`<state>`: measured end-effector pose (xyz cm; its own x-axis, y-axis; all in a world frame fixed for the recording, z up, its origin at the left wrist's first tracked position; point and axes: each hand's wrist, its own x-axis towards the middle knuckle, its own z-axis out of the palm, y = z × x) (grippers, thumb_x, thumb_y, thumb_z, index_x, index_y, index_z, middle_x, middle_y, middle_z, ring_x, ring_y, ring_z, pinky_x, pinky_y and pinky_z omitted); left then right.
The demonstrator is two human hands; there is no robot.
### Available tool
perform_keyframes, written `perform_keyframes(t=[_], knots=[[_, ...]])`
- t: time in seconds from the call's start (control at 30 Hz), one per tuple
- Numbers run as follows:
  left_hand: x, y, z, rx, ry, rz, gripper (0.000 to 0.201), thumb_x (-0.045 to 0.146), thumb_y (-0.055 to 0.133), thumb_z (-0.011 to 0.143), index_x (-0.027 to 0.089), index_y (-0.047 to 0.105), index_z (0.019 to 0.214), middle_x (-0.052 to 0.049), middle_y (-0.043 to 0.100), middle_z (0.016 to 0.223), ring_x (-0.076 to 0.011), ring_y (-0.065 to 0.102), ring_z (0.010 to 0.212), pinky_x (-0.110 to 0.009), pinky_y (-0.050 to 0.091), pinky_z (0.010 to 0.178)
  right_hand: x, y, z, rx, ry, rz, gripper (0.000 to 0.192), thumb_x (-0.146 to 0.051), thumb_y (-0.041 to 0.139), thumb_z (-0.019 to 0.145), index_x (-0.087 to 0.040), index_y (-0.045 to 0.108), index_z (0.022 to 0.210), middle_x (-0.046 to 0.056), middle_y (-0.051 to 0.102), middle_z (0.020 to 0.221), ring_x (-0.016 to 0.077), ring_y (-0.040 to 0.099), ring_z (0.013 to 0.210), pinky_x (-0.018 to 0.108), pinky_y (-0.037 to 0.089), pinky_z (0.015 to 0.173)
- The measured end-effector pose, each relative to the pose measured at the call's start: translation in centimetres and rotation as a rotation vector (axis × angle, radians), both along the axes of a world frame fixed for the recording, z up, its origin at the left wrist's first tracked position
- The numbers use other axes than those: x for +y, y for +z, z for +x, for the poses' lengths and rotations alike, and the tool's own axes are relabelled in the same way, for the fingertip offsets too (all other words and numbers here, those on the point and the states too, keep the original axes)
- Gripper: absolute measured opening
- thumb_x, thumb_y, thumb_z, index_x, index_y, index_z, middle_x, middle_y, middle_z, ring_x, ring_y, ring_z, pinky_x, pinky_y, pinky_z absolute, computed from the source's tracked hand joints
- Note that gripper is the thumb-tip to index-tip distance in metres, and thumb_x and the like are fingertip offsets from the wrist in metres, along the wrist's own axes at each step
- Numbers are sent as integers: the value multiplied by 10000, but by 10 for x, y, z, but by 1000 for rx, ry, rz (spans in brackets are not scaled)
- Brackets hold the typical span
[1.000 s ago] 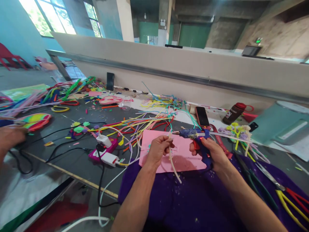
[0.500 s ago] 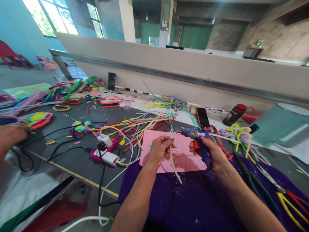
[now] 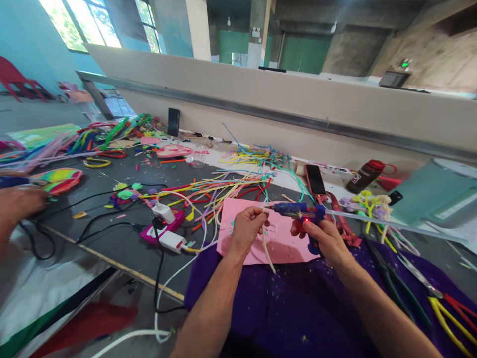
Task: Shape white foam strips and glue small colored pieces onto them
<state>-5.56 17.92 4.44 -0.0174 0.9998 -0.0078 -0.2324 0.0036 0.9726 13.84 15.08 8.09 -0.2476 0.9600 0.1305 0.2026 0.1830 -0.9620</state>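
Note:
My left hand pinches a cream pipe cleaner, whose loose end hangs toward me. In my right hand is a blue hot glue gun, its small red light lit. A long translucent glue stick sticks out of the gun's back. The nozzle points left and is right at the top of the pipe cleaner, just above my left fingertips; whether they touch I cannot tell. Beneath both hands lies a pink sheet with glue marks and small bits on it.
Left of my hands sits a magenta power strip with white plugs and cables. Scissors and dark-handled pliers lie at right. Beyond are loose pipe cleaners, a phone and a bottle. Another person's hand is far left.
My right hand has turned and brought the glue gun left and level, so its nozzle now meets the pipe cleaner's top. My left hand keeps its pinch.

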Motion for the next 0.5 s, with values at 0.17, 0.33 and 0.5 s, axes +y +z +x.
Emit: perform_keyframes(t=[0.17,0.33,0.5], knots=[[1,-2,-1,80,46,35,167,315,631,649,151,601,664,-3,611,549,-59,441,411,-181,321,421,-4,1,0,-158,-29,86,351,-436,457,826,-141,646,825,73,631,762,155,534,676,227,395,500],[0,-3,-1,134,54,64,182,336,612,673,155,611,679,-3,610,551,-64,438,410,-188,325,425,-6,0,0,-272,-24,144,331,-425,455,834,-150,636,798,45,612,759,144,524,662,232,396,534],[-1,-2,-2,211,99,76,179,336,599,685,161,602,651,5,590,521,-71,436,417,-189,318,428,-9,3,-1,-357,-23,188,299,-405,459,842,-153,603,773,30,598,705,129,497,607,244,380,545]])
